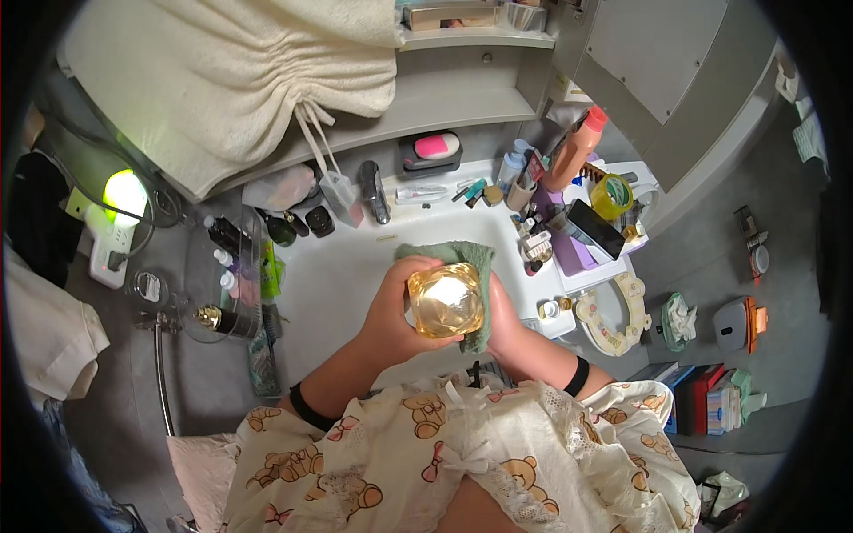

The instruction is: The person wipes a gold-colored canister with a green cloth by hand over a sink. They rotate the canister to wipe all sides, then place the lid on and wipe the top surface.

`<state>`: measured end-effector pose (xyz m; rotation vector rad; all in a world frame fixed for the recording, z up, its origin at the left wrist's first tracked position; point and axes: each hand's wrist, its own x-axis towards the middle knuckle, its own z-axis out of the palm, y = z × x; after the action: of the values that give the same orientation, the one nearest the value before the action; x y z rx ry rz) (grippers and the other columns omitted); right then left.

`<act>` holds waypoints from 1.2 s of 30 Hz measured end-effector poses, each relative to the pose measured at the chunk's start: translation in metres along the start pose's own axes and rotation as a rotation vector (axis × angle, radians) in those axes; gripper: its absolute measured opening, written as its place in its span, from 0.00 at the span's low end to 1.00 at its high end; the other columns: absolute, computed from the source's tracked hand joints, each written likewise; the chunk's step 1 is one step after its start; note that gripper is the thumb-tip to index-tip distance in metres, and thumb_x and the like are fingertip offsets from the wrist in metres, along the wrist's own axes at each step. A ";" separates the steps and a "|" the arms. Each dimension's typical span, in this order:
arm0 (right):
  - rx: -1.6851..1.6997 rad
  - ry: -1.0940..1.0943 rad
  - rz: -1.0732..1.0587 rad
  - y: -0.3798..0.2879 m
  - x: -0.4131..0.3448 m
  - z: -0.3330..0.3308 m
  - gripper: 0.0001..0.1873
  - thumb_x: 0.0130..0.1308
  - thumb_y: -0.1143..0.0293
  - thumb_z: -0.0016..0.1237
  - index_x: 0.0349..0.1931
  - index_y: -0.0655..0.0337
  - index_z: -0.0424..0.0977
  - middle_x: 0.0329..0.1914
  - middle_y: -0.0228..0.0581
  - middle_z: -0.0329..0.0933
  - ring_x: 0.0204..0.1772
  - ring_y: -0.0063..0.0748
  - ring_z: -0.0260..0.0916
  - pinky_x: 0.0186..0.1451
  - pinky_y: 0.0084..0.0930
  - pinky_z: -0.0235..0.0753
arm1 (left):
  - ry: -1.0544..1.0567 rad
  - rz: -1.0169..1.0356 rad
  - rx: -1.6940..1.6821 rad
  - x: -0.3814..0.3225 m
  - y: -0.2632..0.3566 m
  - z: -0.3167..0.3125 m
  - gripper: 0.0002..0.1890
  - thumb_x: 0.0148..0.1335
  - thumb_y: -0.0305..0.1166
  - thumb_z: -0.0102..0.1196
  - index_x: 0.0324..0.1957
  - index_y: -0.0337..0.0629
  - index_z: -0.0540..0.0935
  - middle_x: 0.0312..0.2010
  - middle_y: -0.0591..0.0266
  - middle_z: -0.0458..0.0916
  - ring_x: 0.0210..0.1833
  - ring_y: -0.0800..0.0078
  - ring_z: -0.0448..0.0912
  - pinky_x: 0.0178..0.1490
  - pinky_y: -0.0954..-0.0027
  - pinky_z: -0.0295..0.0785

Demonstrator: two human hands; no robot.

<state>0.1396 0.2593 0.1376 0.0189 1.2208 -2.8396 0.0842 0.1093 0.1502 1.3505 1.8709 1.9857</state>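
Note:
Above the white washbasin [320, 286], my left hand [400, 313] grips a shiny, faceted amber object [445, 301], seen from above; it may be a glass or clear plastic container. A green cloth [481, 293] lies against its far and right sides. My right hand [503, 313] is behind the cloth and presses it to the object; most of its fingers are hidden. Beyond my hands stands the dark basin faucet [374, 192], near the back rim.
Bottles and a clear plastic bin [220, 286] stand at the left. On the right are a peach bottle [576, 150], a phone [595, 228], yellow tape [611, 196] and small cosmetics. A cream towel [266, 80] hangs over the shelf [460, 120]; a soap dish [431, 156] sits below.

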 end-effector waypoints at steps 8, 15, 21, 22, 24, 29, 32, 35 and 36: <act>-1.173 -0.144 -0.476 -0.043 -0.002 0.000 0.30 0.58 0.68 0.48 0.61 0.64 0.57 0.67 0.53 0.51 0.70 0.55 0.45 0.70 0.38 0.50 | 0.088 -0.342 -0.064 0.002 -0.018 0.018 0.44 0.41 0.26 0.70 0.59 0.41 0.56 0.54 0.57 0.66 0.55 0.69 0.70 0.57 0.68 0.67; -1.474 -0.346 -0.609 -0.034 -0.001 -0.008 0.26 0.54 0.66 0.53 0.55 0.61 0.67 0.64 0.47 0.57 0.68 0.58 0.49 0.68 0.51 0.51 | 0.323 -0.747 -0.791 -0.003 -0.053 0.026 0.37 0.48 0.31 0.65 0.60 0.41 0.59 0.54 0.57 0.69 0.54 0.70 0.72 0.54 0.68 0.71; -1.220 -0.448 -0.639 -0.025 0.000 -0.038 0.26 0.55 0.62 0.51 0.54 0.63 0.67 0.62 0.49 0.59 0.66 0.56 0.52 0.68 0.47 0.51 | 0.105 -0.618 -0.578 -0.019 -0.042 0.027 0.43 0.42 0.30 0.69 0.61 0.41 0.60 0.55 0.61 0.69 0.55 0.71 0.72 0.56 0.68 0.70; -1.157 -0.435 -0.635 -0.021 0.000 -0.045 0.26 0.57 0.61 0.49 0.55 0.63 0.65 0.63 0.50 0.59 0.66 0.55 0.52 0.68 0.46 0.51 | 0.106 -0.634 -0.611 -0.022 -0.036 0.028 0.44 0.41 0.29 0.70 0.61 0.41 0.59 0.55 0.61 0.69 0.55 0.71 0.71 0.57 0.68 0.69; -0.916 -0.379 -0.525 -0.007 0.000 -0.054 0.27 0.62 0.58 0.44 0.57 0.65 0.62 0.63 0.49 0.58 0.67 0.51 0.53 0.69 0.42 0.51 | 0.113 -0.629 -0.699 -0.029 -0.034 0.029 0.46 0.38 0.29 0.71 0.61 0.40 0.59 0.55 0.61 0.69 0.57 0.71 0.70 0.59 0.68 0.67; -0.513 -0.301 -0.005 0.002 -0.004 -0.048 0.30 0.70 0.52 0.27 0.64 0.65 0.53 0.66 0.45 0.56 0.67 0.36 0.54 0.68 0.30 0.53 | 0.113 -0.579 -0.717 -0.042 -0.034 0.026 0.51 0.36 0.35 0.74 0.63 0.38 0.57 0.56 0.62 0.68 0.59 0.73 0.68 0.61 0.68 0.64; -0.536 -0.322 0.101 0.001 -0.006 -0.048 0.30 0.71 0.53 0.24 0.65 0.65 0.51 0.66 0.43 0.56 0.67 0.31 0.54 0.68 0.27 0.53 | 0.171 -0.601 -0.739 -0.047 -0.032 0.028 0.51 0.36 0.34 0.74 0.62 0.37 0.58 0.56 0.61 0.68 0.59 0.73 0.67 0.61 0.68 0.64; -0.562 -0.294 0.173 0.005 -0.006 -0.053 0.29 0.72 0.54 0.22 0.65 0.66 0.52 0.65 0.44 0.57 0.66 0.32 0.54 0.68 0.27 0.53 | 0.190 -0.644 -0.740 -0.048 -0.032 0.027 0.49 0.37 0.33 0.73 0.62 0.37 0.58 0.56 0.60 0.68 0.59 0.72 0.67 0.61 0.68 0.64; -0.551 -0.277 0.166 0.009 -0.005 -0.057 0.29 0.72 0.54 0.21 0.65 0.66 0.51 0.65 0.44 0.57 0.67 0.33 0.54 0.68 0.27 0.53 | 0.194 -0.660 -0.701 -0.048 -0.033 0.027 0.48 0.38 0.32 0.73 0.61 0.37 0.58 0.56 0.60 0.68 0.59 0.72 0.67 0.61 0.68 0.64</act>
<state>0.1451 0.2947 0.0923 -0.2690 1.7758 -2.1895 0.1143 0.1081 0.0937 0.3099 1.2149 2.0996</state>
